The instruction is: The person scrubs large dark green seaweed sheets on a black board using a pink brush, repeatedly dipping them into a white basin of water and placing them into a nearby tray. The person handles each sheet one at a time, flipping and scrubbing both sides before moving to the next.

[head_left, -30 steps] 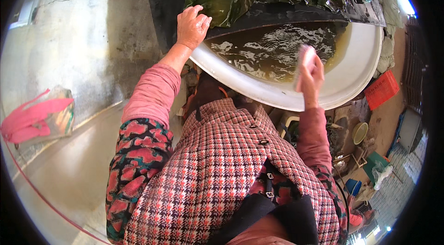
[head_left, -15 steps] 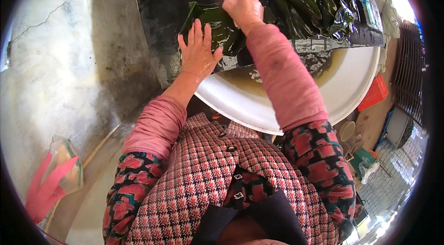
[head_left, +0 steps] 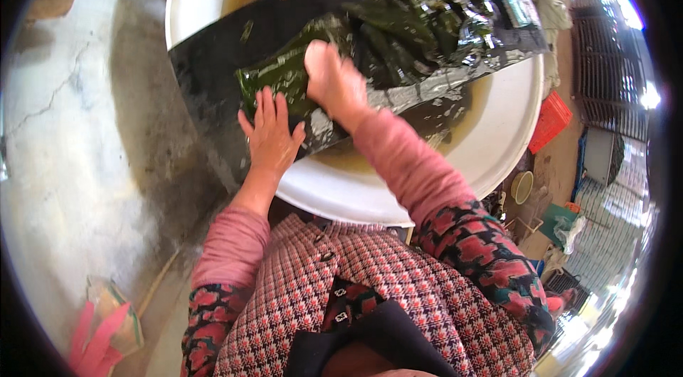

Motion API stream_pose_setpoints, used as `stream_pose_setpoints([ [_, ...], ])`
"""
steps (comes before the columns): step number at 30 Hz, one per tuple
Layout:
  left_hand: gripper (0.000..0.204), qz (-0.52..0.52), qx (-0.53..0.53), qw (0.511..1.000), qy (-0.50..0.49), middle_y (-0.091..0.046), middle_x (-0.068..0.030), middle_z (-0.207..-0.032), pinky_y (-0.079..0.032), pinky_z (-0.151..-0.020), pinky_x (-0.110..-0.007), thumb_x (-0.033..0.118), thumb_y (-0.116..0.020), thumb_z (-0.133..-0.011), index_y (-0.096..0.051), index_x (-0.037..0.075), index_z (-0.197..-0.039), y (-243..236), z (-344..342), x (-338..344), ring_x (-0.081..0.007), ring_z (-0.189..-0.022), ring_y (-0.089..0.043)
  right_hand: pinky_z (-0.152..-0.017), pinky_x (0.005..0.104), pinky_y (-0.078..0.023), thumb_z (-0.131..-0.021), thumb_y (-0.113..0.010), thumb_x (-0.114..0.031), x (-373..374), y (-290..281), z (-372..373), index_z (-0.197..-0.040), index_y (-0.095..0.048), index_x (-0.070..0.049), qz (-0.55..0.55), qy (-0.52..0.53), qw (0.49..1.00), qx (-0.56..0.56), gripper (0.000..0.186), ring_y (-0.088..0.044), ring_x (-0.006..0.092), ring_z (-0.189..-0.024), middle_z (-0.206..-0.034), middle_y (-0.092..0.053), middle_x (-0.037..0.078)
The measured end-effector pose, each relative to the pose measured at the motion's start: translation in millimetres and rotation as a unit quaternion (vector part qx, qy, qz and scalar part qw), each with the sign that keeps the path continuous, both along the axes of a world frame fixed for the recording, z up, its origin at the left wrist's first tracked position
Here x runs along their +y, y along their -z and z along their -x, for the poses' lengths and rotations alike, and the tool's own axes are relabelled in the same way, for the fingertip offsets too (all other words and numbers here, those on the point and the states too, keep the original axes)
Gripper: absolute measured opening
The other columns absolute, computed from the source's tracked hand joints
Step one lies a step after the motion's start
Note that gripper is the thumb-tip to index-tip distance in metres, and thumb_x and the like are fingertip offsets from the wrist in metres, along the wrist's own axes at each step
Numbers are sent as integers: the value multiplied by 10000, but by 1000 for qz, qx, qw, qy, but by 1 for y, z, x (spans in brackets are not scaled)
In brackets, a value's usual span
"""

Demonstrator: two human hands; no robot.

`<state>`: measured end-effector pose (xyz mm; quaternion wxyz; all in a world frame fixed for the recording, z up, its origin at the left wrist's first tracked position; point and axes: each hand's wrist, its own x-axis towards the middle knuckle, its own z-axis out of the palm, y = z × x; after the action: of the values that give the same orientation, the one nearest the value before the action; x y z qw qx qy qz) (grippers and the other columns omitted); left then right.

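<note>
A long dark board (head_left: pixel 213 64) lies slanted across a round white tub (head_left: pixel 299 195). On it, a wet, glossy dark green sheet (head_left: pixel 281 70), like kelp or a broad leaf, is spread out at the left. My left hand (head_left: pixel 270 136) rests flat at the sheet's near edge, fingers stretched out. My right hand (head_left: pixel 340 89) is closed round a pale pink, rounded pad (head_left: pixel 317 58) and presses it on the sheet; motion blurs this hand a little, and the pad's underside is hidden. More crumpled green sheets (head_left: pixel 420 28) are heaped along the board to the right.
Brownish water (head_left: pixel 466 110) stands in the tub under the board. A small turquoise-and-white item (head_left: pixel 516 8) sits at the board's right end. Beyond the tub are a red crate (head_left: pixel 550 122) and a pale basin (head_left: pixel 521 187). Pink gloves (head_left: pixel 99 338) lie at lower left.
The head view has shifted, so the board appears lower and further left. My right hand with the pad has moved left and nearer along the green sheet. My left hand stays at its near edge.
</note>
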<state>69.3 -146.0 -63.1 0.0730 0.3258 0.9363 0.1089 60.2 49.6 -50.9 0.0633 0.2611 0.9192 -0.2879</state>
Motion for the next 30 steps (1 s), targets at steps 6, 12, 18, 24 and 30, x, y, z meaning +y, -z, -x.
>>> stream_pose_setpoints([
  [6,505,-149,39,985,83,-474,-181,-1352,-348,-1022,-530,295,-652,-838,-541,55,-1267,0,-1,-24,-358,-1226,-465,-801,478,-521,-735,-707,-298,-11,21,-62,-1449,-300,-49,-8,-27,993,111,859,-629,449,-924,-1061,-578,297],
  [12,384,-156,276,885,-341,-629,-193,-1097,-462,-898,-475,260,-685,-826,-633,19,-1120,21,41,-125,-375,-995,-599,-784,471,-529,-724,-710,-295,0,10,-61,-1411,-350,-35,10,-24,988,152,817,-637,433,-890,-1018,-591,271],
  [18,507,-193,-33,864,-465,-644,-259,-1146,-503,-864,-430,286,-634,-929,-560,-144,-1187,68,63,-131,-340,-975,-648,-785,434,-536,-726,-741,-289,-2,-2,-89,-1406,-356,6,16,-42,987,152,836,-651,384,-913,-1019,-609,247],
  [24,437,-212,-88,842,-488,-651,-259,-1094,-502,-827,-426,263,-620,-940,-590,-130,-1128,52,27,-118,-357,-944,-651,-790,446,-530,-726,-710,-319,3,2,-106,-1404,-371,-28,22,-48,986,159,812,-644,389,-904,-1027,-597,246],
  [30,436,-105,-59,932,-342,-635,-281,-813,-469,-737,-455,340,-651,-884,-611,-95,-877,24,-51,-147,-441,-808,-618,-797,468,-529,-731,-699,-333,14,-3,-150,-1393,-391,-62,25,-73,989,128,779,-639,412,-923,-1049,-596,249],
])
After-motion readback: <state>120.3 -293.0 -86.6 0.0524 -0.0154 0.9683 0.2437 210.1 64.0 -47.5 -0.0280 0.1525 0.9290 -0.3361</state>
